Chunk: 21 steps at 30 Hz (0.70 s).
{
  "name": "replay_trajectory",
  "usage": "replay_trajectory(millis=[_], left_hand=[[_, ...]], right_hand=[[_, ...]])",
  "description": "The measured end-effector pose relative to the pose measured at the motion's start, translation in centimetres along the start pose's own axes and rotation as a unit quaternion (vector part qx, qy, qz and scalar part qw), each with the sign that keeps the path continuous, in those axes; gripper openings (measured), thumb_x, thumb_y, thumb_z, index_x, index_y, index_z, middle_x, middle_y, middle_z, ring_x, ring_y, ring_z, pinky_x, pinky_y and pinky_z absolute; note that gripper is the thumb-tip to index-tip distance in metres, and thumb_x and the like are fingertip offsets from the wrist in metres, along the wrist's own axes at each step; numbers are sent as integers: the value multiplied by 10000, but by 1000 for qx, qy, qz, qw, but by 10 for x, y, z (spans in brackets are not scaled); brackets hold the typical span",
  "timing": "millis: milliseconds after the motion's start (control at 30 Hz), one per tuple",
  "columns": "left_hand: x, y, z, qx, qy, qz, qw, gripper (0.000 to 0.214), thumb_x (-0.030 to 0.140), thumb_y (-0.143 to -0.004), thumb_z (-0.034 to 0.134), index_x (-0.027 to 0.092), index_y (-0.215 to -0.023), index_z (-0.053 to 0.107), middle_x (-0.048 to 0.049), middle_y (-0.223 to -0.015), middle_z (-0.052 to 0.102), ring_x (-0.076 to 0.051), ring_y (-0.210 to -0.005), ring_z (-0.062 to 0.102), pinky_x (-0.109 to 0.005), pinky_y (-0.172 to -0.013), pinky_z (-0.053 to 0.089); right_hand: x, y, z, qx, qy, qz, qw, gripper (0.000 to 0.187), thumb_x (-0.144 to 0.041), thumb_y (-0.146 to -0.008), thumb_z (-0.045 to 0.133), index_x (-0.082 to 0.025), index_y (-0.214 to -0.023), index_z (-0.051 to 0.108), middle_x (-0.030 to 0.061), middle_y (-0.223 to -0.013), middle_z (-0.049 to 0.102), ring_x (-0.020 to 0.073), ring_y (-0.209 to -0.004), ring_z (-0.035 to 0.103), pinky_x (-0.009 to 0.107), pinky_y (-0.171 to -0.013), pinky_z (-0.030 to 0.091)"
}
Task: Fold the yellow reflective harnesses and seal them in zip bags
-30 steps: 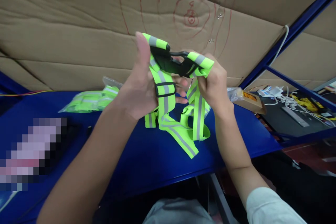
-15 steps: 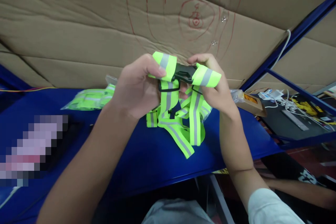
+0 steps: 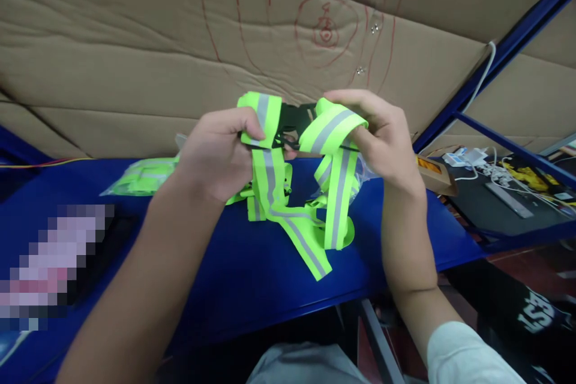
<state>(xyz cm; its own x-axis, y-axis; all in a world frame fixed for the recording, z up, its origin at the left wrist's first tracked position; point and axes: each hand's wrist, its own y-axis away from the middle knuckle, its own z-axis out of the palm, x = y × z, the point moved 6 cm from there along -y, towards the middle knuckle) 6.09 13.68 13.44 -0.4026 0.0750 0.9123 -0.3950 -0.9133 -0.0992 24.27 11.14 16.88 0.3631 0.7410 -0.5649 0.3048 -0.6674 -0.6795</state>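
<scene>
Both hands hold up a neon yellow reflective strap harness [image 3: 288,204] with grey stripes above the blue table [image 3: 234,276]. My left hand [image 3: 216,153] pinches the left strap end beside a black plastic buckle [image 3: 292,123]. My right hand [image 3: 382,138] grips the right strap end on the buckle's other side. The two buckle halves sit together between my hands. Loose strap loops hang down and rest on the table.
A clear bag of more neon straps [image 3: 141,177] lies at the back left. A cardboard sheet [image 3: 180,42] with red scribbles forms the wall. A small brown box [image 3: 434,171] sits right of my right hand. Cables and gadgets [image 3: 504,183] lie at far right.
A second ago my left hand was open flat with the buckle halves apart. Both hands have closed on the strap ends, brought the halves together and sunk a little.
</scene>
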Motion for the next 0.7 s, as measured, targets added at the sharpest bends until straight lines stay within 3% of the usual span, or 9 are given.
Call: replay_trajectory(millis=[133, 300, 400, 533, 633, 700], left_hand=[[-13, -4, 3, -43, 45, -59, 996, 315, 125, -611, 520, 133, -866, 704, -82, -714, 692, -212, -633, 648, -354, -642, 578], [-30, -22, -17, -33, 56, -69, 996, 347, 177, -604, 568, 158, -909, 732, -70, -747, 717, -202, -588, 629, -364, -610, 550], [-42, -36, -28, -21, 50, -66, 996, 339, 175, -576, 591, 189, -885, 730, -61, -763, 729, -225, -636, 659, -410, -699, 581], [-49, -48, -34, -11, 17, -24, 999, 307, 178, -590, 572, 216, -857, 717, -68, -784, 736, -300, -823, 727, -478, -835, 602], [-43, -49, -39, 20, 17, 38, 999, 238, 144, -590, 572, 220, -788, 678, -55, -797, 733, -299, -920, 729, -465, -876, 601], [-39, -47, -41, 44, 28, 69, 996, 231, 101, -580, 578, 223, -761, 654, -28, -810, 736, -276, -965, 722, -439, -924, 586]], right_hand=[[-3, -1, 3, 37, 87, -47, 994, 460, -136, -981, 449, -297, -1331, 700, -2, -1370, 706, 235, -1294, 662, 398, -1152, 513], [34, -11, 37, -77, 28, -16, 997, 333, -261, -981, 534, -285, -1265, 707, 37, -1355, 713, 231, -1388, 596, 423, -1228, 442], [70, -13, 57, -113, -52, 53, 991, 295, -319, -943, 589, -253, -1204, 711, 50, -1272, 741, 212, -1363, 600, 417, -1231, 433], [102, -5, 75, -143, -209, 198, 947, 403, -383, -848, 713, -232, -1219, 669, 51, -1198, 762, 220, -1241, 670, 440, -1153, 520], [95, -1, 78, -193, -300, 225, 907, 517, -412, -753, 837, -239, -1212, 674, 50, -1230, 756, 228, -1249, 674, 416, -1149, 533], [88, -1, 77, -194, -332, 231, 894, 537, -513, -749, 850, -249, -1190, 695, 46, -1241, 755, 233, -1277, 664, 400, -1140, 547]])
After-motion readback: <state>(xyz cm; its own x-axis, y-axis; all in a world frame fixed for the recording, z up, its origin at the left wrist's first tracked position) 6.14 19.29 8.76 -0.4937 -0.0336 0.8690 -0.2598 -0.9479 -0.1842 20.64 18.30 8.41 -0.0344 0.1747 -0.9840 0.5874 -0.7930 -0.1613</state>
